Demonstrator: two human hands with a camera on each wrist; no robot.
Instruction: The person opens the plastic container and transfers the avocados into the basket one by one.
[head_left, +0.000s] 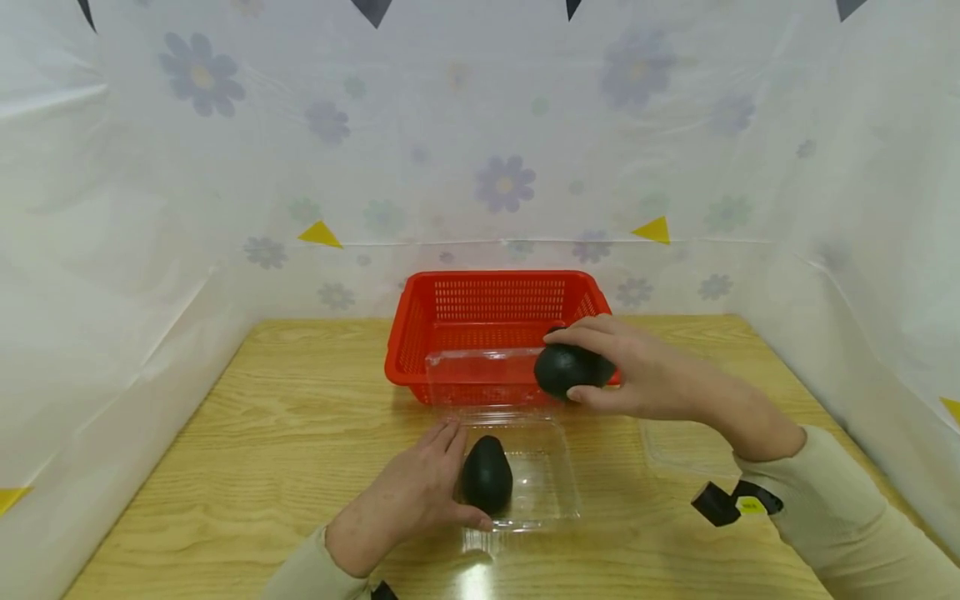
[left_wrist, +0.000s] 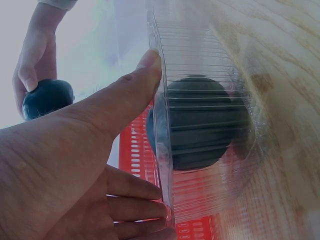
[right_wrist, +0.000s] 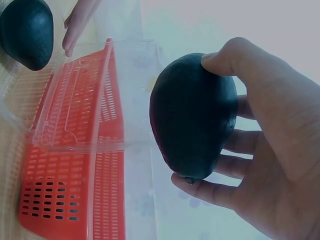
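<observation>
My right hand (head_left: 647, 372) grips a dark green avocado (head_left: 566, 371) over the red basket's front right corner, thumb and fingertips around its sides. In the right wrist view this avocado (right_wrist: 192, 117) hangs clear of everything but the hand. A clear plastic clamshell box (head_left: 551, 492) stands open on the table, its lid (head_left: 457, 379) raised against the basket front. A second avocado (head_left: 487, 475) lies in the box's left half. My left hand (head_left: 420, 483) rests along the box's left side, with straight fingers and the thumb touching its rim (left_wrist: 164, 150).
Behind the box stands the red slotted basket (head_left: 408, 321). A dark rounded bit (head_left: 555, 329) shows above my right fingers. Another clear plastic piece (head_left: 686, 446) lies on the wooden table (head_left: 300, 417) under my right forearm. White sheeting (head_left: 420, 192) encloses the table's back and sides.
</observation>
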